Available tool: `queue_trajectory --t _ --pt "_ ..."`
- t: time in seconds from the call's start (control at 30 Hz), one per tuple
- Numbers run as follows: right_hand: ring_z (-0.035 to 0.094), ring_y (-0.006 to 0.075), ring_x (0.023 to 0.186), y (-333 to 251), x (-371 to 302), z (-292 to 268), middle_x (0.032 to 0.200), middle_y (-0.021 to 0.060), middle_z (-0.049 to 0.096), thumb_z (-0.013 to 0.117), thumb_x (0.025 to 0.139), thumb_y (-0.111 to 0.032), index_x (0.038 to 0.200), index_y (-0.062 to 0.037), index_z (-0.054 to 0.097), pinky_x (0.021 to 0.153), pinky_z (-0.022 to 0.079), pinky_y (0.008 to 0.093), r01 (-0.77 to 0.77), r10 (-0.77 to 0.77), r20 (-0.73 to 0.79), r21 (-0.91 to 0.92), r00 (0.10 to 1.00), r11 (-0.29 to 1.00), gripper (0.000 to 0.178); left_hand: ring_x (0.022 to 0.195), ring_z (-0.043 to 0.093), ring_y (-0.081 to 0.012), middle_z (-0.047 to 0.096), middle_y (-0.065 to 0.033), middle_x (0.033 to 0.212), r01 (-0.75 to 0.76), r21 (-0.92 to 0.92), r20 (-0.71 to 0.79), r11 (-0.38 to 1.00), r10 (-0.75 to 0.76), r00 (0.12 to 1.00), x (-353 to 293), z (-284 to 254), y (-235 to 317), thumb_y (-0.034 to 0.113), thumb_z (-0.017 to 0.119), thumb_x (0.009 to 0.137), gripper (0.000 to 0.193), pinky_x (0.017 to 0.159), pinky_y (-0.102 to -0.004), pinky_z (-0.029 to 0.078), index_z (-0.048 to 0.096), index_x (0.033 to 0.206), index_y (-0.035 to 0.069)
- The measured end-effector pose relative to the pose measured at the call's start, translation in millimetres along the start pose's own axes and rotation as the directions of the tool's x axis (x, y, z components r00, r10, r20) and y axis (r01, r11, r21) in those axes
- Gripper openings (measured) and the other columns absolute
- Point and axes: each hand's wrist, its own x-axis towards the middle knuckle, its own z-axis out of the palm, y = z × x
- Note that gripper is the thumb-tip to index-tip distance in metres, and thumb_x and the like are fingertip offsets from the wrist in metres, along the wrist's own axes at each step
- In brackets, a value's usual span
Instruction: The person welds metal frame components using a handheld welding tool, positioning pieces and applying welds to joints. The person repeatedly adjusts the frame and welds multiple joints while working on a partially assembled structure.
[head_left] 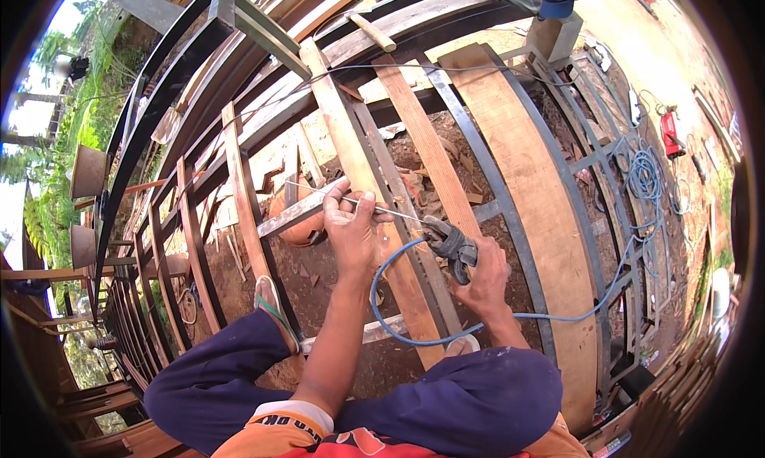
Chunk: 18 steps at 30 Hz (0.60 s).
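Observation:
My right hand is wrapped round a dark grey electrode holder, with a blue cable looping from it. A thin welding rod reaches from the holder's jaws leftward. The fingers of my left hand pinch this rod partway along, and its far end sticks out past them. Both hands are above a long wooden plank laid beside a narrow metal bar. Just left of my left hand, a short grey metal bar slants across the gap.
Steel frame bars and wooden slats spread around me. A wide plank lies to the right. A wooden handle rests at the far side. Farther right are a coiled blue cable and a red machine. My sandaled foot is at left.

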Motion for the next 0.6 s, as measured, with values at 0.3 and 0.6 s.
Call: queue_trajectory --t 0.3,0.6 --pt "0.059 0.0395 0.101 -4 11 -7 0.111 0.0192 0.060 0.085 0.063 -0.007 0.126 -0.0025 0.053 0.087 0.044 0.0483 0.033 -0.032 0.015 -0.051 0.999 0.998 0.071 0.078 0.067 -0.0188 0.060 -0.0103 0.100 0.032 0.008 0.009 0.999 -0.032 0.999 -9 9 5 0.000 0.064 0.100 0.049 0.062 -0.0311 0.060 0.036 0.139 -0.004" --pt "0.060 0.0410 0.101 -7 8 -10 0.111 0.0195 0.059 0.088 0.061 -0.013 0.127 -0.0028 0.053 0.087 0.046 0.0492 0.009 -0.008 0.034 -0.052 0.999 0.999 0.076 0.077 0.070 -0.0181 0.063 -0.0131 0.105 0.041 -0.056 0.060 0.998 -0.038 0.997 -9 3 -3 0.009 0.068 0.101 0.050 0.062 -0.0284 0.062 0.038 0.138 -0.005"
